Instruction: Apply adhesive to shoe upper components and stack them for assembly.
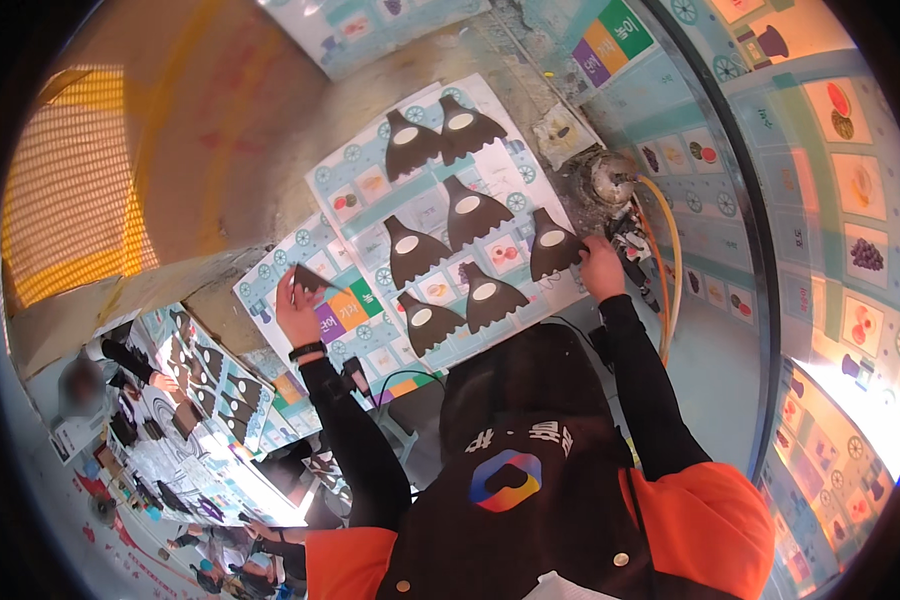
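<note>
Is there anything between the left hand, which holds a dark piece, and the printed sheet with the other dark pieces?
Nothing visible stands between them. The left hand holds a dark brown fan-shaped cut piece over the left edge of the pale blue printed sheet. The right hand rests on another dark piece at the far right.
</note>
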A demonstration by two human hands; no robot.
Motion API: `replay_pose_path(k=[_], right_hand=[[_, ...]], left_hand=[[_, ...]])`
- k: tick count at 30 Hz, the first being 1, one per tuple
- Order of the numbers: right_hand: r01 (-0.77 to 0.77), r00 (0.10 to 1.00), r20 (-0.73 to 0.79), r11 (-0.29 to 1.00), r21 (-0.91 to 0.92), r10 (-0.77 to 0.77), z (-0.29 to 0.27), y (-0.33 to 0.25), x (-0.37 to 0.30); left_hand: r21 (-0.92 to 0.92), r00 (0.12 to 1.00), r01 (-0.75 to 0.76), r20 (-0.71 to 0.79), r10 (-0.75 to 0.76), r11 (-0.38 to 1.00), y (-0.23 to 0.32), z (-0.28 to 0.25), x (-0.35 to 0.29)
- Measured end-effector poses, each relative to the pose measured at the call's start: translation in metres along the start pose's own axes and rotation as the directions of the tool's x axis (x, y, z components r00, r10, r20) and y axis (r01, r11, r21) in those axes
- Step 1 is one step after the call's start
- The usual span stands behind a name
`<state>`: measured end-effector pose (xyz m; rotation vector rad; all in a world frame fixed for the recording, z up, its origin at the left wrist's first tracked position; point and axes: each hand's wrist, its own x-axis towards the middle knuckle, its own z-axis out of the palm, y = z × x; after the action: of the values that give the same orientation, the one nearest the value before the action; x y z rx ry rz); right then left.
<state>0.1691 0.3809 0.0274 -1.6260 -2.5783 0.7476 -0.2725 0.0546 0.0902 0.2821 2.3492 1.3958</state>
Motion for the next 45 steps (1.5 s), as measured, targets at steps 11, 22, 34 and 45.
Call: replay_pose_path(k=[11,22,34,45], right_hand=[[-0.182,0.935,0.354,0.892,0.414,0.027,-0.006,-0.014,-0.040],[-0.117,0.983,0.182,0.854,0.507,0.027,0.000,-0.010,-0.024],[-0.074,0.969,0.246,0.969,0.236,0.014,0.037,0.015,-0.051],[-0.428,0.772,0.597,0.516,0.742,-0.218,0.052,0.075,-0.037]], left_hand=[[-0.244,0.991,0.131,0.063,-0.119,0.961,-0.035,0.081,0.104],[0.514,0.999,-0.036,0.041,0.017,0.857,-0.110,0.068,-0.155],[0.486,0.998,0.069,-0.047,-0.053,0.871,-0.095,0.085,-0.231],[0.374,0.970,0.238,-0.052,-0.236,0.896,-0.146,0.011,-0.305]])
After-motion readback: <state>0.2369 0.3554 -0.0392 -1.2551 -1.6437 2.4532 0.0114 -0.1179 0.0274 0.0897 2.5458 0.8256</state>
